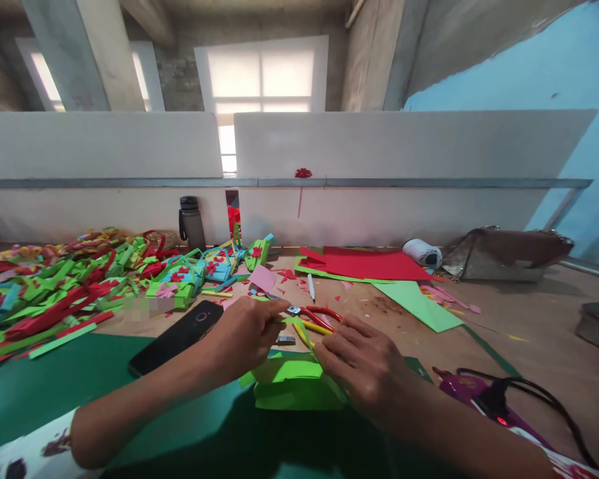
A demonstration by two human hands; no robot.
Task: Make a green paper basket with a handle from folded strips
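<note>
A small folded light-green paper basket (299, 392) is between my hands, low over the green mat. My left hand (249, 336) is closed, thumb and forefinger pinching a narrow green paper strip (307, 336) above the basket. My right hand (367, 362) is closed at the basket's right side, where the strip meets it; its fingertips are partly hidden. Just beyond my hands lie red-handled scissors (324, 313), a yellow-handled tool (317, 326) and a small metal piece (286, 340).
A black phone (180, 336) lies left, before a heap of coloured paper baskets (80, 286). Red sheets (374, 263), a pale green sheet (419, 303) and a white marker (311, 287) lie ahead. A purple glue gun (464, 389) with a cord is at right. Behind stand a bottle (192, 226) and handbag (509, 256).
</note>
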